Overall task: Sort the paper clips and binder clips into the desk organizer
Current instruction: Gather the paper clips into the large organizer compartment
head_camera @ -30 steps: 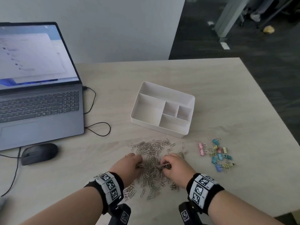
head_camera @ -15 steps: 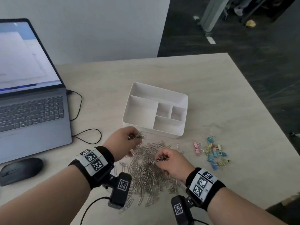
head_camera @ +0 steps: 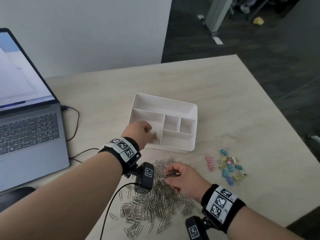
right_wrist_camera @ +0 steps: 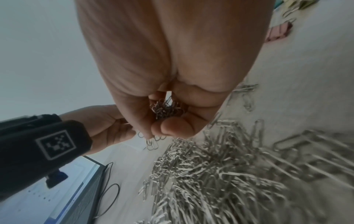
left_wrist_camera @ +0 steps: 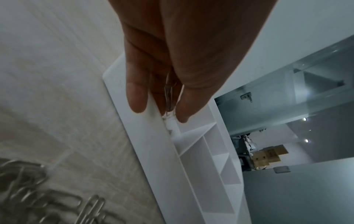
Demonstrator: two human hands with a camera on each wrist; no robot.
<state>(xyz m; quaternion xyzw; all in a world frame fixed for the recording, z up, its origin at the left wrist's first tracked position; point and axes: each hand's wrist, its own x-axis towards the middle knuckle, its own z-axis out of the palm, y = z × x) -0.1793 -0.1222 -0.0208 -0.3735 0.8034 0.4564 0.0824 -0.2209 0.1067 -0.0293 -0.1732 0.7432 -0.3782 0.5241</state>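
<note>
Left hand (head_camera: 138,132) has swung from the pile (head_camera: 155,205) to the organizer (head_camera: 173,149), big left compartment, thumb and fingers (left_wrist_camera: 137,97) pinching paper clips (left_wrist_camera: 169,94); right hand (head_camera: 183,179) still pinches a bunch (right_wrist_camera: 166,109) over the front-edge pile.

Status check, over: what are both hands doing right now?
Left hand over organizer, pinching paper clips. Right hand grips more above the pile. Binder clips untouched. Nothing blocking.

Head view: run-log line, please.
left hand: pinches silver wire paper clips over white plastic organizer; right hand: grips clip bunch above pile; pastel binder clips: untouched
</note>
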